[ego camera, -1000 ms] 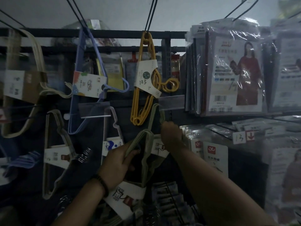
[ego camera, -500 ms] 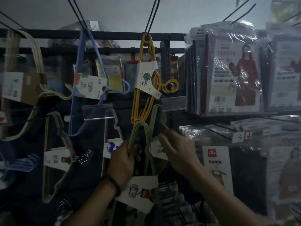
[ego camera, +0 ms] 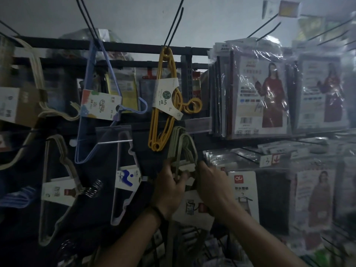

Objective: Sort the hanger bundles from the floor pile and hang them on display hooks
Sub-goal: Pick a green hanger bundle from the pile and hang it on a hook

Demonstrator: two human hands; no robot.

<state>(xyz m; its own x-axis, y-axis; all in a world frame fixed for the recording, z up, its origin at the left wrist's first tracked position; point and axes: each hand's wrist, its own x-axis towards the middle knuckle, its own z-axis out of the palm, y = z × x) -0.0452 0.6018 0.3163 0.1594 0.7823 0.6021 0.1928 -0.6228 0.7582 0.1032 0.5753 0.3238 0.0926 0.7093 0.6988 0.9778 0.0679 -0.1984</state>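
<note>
An olive-green hanger bundle [ego camera: 182, 149] with a white paper label [ego camera: 192, 211] hangs in front of the dark display rack, just below a yellow hanger bundle [ego camera: 163, 105]. My left hand [ego camera: 169, 187] grips the green bundle's left side, fingers curled around the wires. My right hand [ego camera: 210, 184] holds its right side near the top corner. The hook that the green bundle sits on is hidden behind it.
Other bundles hang on hooks: blue [ego camera: 96, 105], white [ego camera: 125, 176], beige [ego camera: 57, 182] and cream [ego camera: 36, 89]. Packaged aprons in plastic [ego camera: 258, 93] fill the right side. Black hook rods [ego camera: 173, 26] stick out overhead. A clear price-tag holder [ego camera: 113, 133] sits at centre left.
Both hands raised the green bundle toward the rack and closed in on it; the right hand moved from the hook area down onto the bundle's right side.
</note>
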